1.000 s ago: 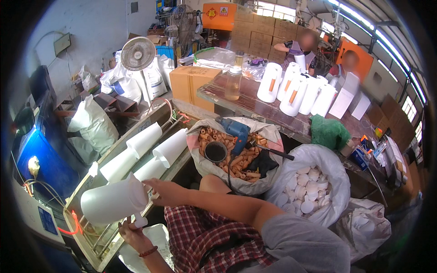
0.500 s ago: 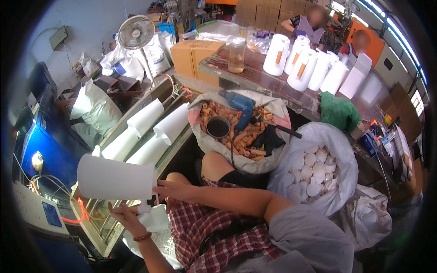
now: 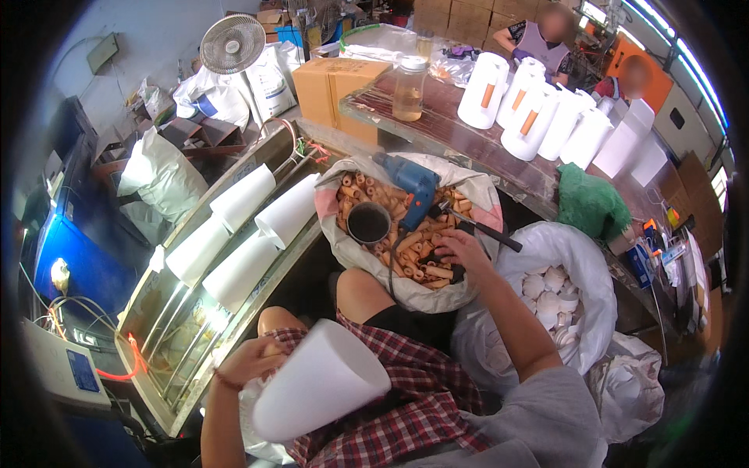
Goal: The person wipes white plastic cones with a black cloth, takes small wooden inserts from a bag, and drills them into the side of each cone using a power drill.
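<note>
A white tapered plastic jug body (image 3: pixel 312 382) lies tilted over my lap, its wide open end to the right. My left hand (image 3: pixel 251 360) is closed on its left side; the exact grip is partly hidden by the jug body. My right hand (image 3: pixel 466 253) reaches over a sack (image 3: pixel 331 222) of brown tubular handle pieces (image 3: pixel 413 243). Its fingers are apart at the pieces, with nothing visible in them. A blue power drill (image 3: pixel 417 183) and a dark round cup (image 3: pixel 369 223) rest on the pieces; black cloth lies beneath my right hand.
To the left, several white jug bodies (image 3: pixel 242 195) sit on rods in a wooden trough (image 3: pixel 168 417). A plastic bag (image 3: pixel 597 265) of white discs stands right. White jugs with brown handles (image 3: pixel 484 90) stand on the table (image 3: pixel 445 129), near a jar (image 3: pixel 409 90). Two people work beyond.
The jug body has moved from above the trough to my lap, with my left hand at it. My right hand has left it and swung right to the sack of brown pieces.
</note>
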`<state>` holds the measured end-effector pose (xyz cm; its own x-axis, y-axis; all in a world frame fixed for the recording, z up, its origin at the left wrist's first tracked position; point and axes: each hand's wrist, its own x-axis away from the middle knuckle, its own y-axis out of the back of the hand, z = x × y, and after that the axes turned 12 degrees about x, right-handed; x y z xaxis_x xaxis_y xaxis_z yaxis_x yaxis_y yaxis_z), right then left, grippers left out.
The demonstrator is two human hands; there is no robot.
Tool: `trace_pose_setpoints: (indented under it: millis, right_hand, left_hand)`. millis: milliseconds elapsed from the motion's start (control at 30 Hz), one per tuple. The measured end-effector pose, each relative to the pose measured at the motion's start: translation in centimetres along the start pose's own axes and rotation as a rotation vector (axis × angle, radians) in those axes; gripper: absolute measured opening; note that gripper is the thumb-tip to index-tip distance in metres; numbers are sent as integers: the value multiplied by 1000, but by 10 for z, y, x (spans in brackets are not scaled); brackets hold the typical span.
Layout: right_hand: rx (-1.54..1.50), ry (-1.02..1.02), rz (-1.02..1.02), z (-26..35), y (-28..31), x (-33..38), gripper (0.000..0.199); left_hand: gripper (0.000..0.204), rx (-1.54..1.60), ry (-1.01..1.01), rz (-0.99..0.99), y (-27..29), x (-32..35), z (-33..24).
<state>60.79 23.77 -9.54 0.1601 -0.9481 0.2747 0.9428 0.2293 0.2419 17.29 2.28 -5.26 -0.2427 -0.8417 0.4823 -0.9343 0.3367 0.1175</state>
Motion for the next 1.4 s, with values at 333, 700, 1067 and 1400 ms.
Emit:
trace_pose_setpoints:
  millis: [333, 700, 1067, 1400]
  right_hand:
    - [-379, -140, 38, -37, -4, -130, 28]
    - [-758, -258, -3, -10, -36, -172, 44]
    - [-811, -152, 5, 4, -24, -166, 38]
    - [-453, -57, 135, 41, 39, -10, 44]
  left_hand:
    - [41, -867, -201, 71, -29, -115, -41]
    - [21, -641, -639, -285, -47, -300, -88]
    - [16, -1024, -383, -268, -72, -342, -100]
    - [18, -611, -845, -498, -23, -271, -71]
